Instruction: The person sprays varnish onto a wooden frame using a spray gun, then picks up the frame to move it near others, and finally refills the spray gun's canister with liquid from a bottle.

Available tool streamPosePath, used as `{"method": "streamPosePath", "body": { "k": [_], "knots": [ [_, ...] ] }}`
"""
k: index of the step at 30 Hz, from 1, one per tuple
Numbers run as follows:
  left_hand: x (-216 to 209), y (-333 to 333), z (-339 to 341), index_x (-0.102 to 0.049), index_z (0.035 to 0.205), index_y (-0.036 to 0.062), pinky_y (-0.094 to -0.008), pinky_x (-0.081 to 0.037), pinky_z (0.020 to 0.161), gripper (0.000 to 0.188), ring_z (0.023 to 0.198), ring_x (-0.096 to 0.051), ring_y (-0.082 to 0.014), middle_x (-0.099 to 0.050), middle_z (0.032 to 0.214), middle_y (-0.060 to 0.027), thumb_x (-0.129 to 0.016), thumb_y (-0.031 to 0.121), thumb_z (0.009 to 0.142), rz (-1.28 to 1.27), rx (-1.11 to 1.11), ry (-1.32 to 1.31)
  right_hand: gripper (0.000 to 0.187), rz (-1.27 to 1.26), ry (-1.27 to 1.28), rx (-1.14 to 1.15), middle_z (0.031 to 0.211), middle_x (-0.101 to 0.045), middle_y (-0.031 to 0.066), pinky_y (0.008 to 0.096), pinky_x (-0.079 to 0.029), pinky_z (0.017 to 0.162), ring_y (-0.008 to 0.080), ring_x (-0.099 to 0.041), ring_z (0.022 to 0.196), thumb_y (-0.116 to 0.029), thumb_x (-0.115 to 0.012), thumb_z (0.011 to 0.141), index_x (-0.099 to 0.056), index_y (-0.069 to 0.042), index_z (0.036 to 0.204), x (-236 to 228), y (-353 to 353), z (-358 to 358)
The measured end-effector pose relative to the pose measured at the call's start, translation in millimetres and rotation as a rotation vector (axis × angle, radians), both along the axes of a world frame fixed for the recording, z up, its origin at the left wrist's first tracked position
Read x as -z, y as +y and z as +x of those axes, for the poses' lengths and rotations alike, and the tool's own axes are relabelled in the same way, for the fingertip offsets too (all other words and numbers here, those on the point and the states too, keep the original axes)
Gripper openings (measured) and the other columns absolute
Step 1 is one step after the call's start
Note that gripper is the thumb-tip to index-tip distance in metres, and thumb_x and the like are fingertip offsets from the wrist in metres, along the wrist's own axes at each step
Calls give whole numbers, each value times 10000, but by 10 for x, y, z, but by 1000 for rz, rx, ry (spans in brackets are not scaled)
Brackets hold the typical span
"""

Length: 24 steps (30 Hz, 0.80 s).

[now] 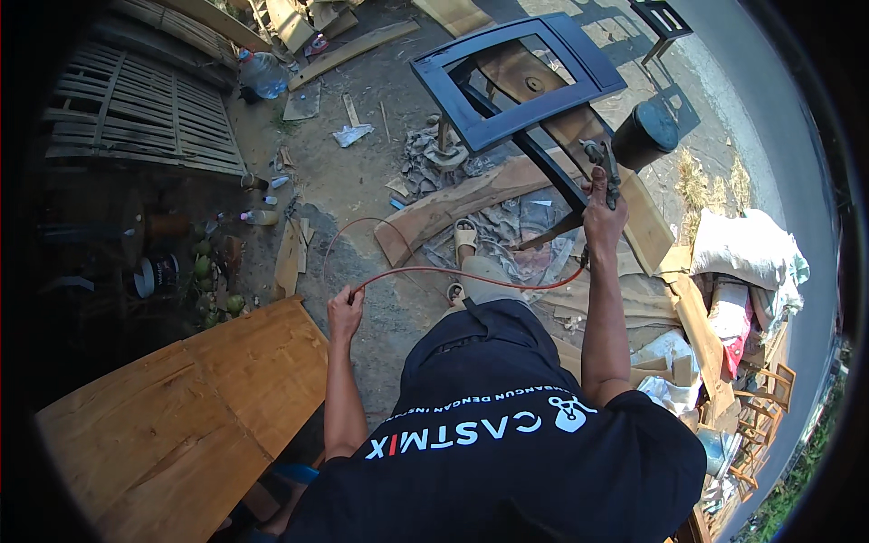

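Observation:
My right hand (pixel 605 217) is closed around the handle of a metal spray gun (pixel 610 172), raised out in front of me. Beside its head is a dark, round paint cup (pixel 648 132), which looks attached to the gun. A red air hose (pixel 453 269) runs from below the gun's grip, sagging across my front to my left hand (pixel 344 315). That hand is closed on the hose, out to my left. Just beyond the gun stands a dark-painted wooden frame (pixel 584 59) with a rectangular opening, propped above the ground. Its supports are partly hidden.
Wooden planks (pixel 480 199) and crumpled sheeting (pixel 507 237) lie around my feet. A wooden panel (pixel 181 407) is at the lower left, a bamboo slatted screen (pixel 145 109) at the far left. White sacks (pixel 747 253) are piled right, beside the road; a dark stool (pixel 663 23) stands far right.

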<state>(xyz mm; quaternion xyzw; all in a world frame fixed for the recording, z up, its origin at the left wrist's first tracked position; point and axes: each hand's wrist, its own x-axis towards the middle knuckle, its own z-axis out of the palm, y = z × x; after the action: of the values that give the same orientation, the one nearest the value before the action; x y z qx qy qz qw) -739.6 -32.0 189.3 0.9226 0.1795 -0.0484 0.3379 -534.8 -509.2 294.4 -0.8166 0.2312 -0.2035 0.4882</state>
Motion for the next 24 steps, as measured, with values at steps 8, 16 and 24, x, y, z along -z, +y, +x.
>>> {"method": "streamPosePath", "body": {
  "k": [8, 16, 24],
  "knots": [
    [-249, 438, 1867, -676, 1086, 72, -461, -444, 1027, 169, 1088, -647, -326, -695, 1098, -129, -673, 175, 951, 20, 165, -377, 529, 406, -19, -104, 853, -707, 67, 221, -309, 412, 50, -425, 439, -564, -541, 1040, -645, -57, 1153, -301, 547, 366],
    [461, 1334, 3405, -712, 1128, 138, -489, -450, 1070, 210, 1273, -549, -396, -576, 1381, -164, -692, 170, 921, 273, 150, -313, 602, 465, 24, -303, 862, -677, 50, 216, -321, 428, 46, -428, 466, -595, -475, 1055, -621, -29, 1197, -772, 1501, 1231],
    [1256, 2287, 5211, -716, 1169, 172, -498, -479, 1041, 313, 1282, -545, -405, -584, 1351, -184, -743, 132, 860, 129, 438, 31, 452, 302, 45, -380, 793, -681, 58, 285, -426, 572, 85, -526, 615, -434, -603, 1046, -688, 6, 1108, -237, 2964, 2236]
  ]
}}
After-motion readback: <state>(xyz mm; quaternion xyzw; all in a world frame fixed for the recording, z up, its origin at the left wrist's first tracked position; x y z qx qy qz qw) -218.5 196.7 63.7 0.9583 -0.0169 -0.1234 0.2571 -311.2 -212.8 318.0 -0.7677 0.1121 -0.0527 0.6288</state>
